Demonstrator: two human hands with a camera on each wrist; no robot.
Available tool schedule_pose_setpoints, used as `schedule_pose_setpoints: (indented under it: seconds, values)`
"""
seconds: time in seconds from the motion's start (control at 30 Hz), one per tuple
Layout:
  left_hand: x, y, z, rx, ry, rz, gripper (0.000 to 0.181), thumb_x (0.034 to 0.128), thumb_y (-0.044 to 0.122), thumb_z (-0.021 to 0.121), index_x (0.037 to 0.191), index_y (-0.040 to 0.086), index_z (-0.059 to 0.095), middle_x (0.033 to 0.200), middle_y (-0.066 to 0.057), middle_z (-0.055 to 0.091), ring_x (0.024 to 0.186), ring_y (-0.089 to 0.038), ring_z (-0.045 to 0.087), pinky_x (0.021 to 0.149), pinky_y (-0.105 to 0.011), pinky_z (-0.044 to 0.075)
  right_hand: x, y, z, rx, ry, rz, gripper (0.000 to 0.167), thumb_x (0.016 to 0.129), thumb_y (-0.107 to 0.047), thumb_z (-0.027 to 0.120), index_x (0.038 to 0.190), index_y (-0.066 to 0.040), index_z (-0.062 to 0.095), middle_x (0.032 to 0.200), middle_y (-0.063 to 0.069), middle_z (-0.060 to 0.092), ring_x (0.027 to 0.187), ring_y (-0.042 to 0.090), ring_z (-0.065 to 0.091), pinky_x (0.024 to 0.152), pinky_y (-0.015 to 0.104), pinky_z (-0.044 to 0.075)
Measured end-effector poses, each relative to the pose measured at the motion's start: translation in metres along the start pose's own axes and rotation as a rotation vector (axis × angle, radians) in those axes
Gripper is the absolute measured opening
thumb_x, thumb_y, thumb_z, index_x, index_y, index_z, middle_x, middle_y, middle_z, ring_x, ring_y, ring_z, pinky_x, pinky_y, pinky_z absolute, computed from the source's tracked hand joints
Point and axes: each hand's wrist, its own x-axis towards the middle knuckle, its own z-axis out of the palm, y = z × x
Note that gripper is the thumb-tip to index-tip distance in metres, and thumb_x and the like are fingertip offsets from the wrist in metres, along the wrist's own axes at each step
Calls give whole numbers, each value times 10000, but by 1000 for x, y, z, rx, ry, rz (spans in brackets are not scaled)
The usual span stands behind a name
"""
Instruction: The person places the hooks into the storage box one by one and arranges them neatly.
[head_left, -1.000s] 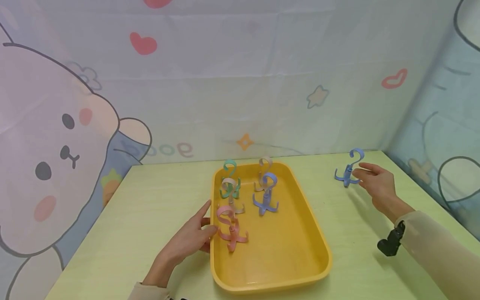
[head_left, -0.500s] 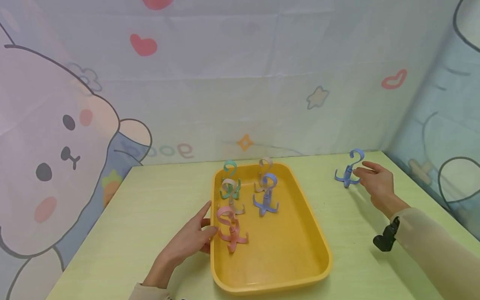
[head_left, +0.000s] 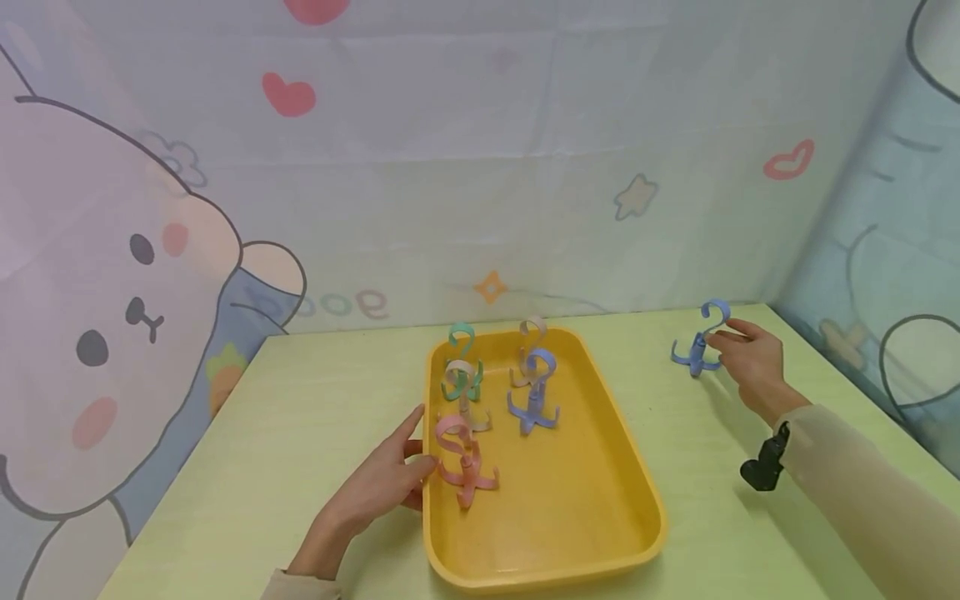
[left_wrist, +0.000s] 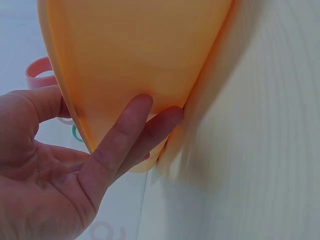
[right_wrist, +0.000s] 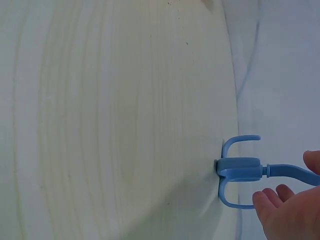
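A yellow tray (head_left: 570,500) stands on the table, and my left hand (head_left: 382,479) holds its left side. The left wrist view shows the thumb reaching over the rim and the other fingers against the outer wall. On the right, a blue hanging hook (head_left: 697,354) with curved prongs stands upright on the table. My right hand (head_left: 753,362) is beside its stem, thumb and fingers spread apart. In the right wrist view the fingertips (right_wrist: 260,200) are at the end of one prong of the blue hook (right_wrist: 240,170); whether they touch it I cannot tell.
In the tray stand a pink hook (head_left: 468,479), a periwinkle hook (head_left: 534,408), a green hook (head_left: 465,383) and two pale beige hooks, one at the back (head_left: 525,367). A printed cloth (head_left: 465,192) hangs behind the pale green table (head_left: 300,417).
My right wrist has shifted slightly left and up, bringing the fingers a little closer around the blue hook's stem. The tray, its hooks and my left hand have stayed in place.
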Motion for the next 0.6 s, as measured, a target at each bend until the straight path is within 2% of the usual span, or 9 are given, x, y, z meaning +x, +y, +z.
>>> schedule_pose_setpoints:
  seconds: [0.13, 0.27, 0.33, 0.4, 0.47, 0.5, 0.6]
  values:
    - [0, 0, -1, -8, -12, 7, 883, 997, 124, 565, 1708, 73, 44, 1520, -362, 471, 815, -315, 783, 728, -441, 671, 3, -3, 1, -21, -25, -26, 761, 1056, -246, 613, 1676, -22, 234, 840, -302, 579, 853, -115, 554, 1249, 538, 373]
    - [1, 0, -1, -6, -4, 8, 878, 1001, 127, 568, 1708, 73, 50, 1521, -366, 469, 831, -318, 784, 724, -446, 671, 6, -2, 3, -52, -40, -42, 762, 1062, -264, 604, 1673, -6, 230, 926, -250, 574, 895, -95, 560, 1236, 545, 390]
    - [2, -1, -1, -4, -1, 8, 875, 1003, 126, 565, 1708, 70, 51, 1524, -368, 466, 831, -329, 786, 722, -447, 671, 9, -2, 4, -66, -35, -36, 753, 1062, -276, 602, 1668, -1, 249, 977, -209, 569, 991, -14, 620, 1231, 542, 401]
    - [2, -2, -1, -5, -2, 6, 873, 1006, 126, 563, 1707, 68, 47, 1529, -370, 460, 833, -335, 788, 722, -448, 671, 10, -2, 5, -77, -26, -24, 730, 1064, -285, 597, 1658, 1, 283, 1046, -157, 583, 1142, 133, 659, 1226, 535, 414]
    - [3, -3, -2, -9, -7, 4, 871, 1009, 124, 555, 1707, 67, 38, 1532, -369, 459, 826, -339, 788, 719, -447, 671, 12, -2, 6, -83, -16, -11, 694, 1066, -293, 591, 1638, 5, 336, 1078, -129, 583, 1320, 269, 611, 1222, 532, 423]
    - [3, -3, -2, -11, -11, 4, 871, 1010, 122, 551, 1707, 67, 33, 1529, -364, 465, 822, -340, 788, 718, -447, 671, 13, -2, 6, -84, -10, -6, 674, 1067, -298, 591, 1624, 6, 367, 1077, -128, 585, 1392, 311, 562, 1220, 531, 427]
    - [3, -2, -2, -16, -21, 8, 875, 1006, 118, 545, 1707, 69, 23, 1521, -356, 479, 810, -331, 786, 710, -442, 671, 14, -2, 7, -74, -4, -3, 626, 1069, -311, 585, 1586, 8, 431, 1003, -176, 585, 1444, 343, 518, 1219, 524, 430]
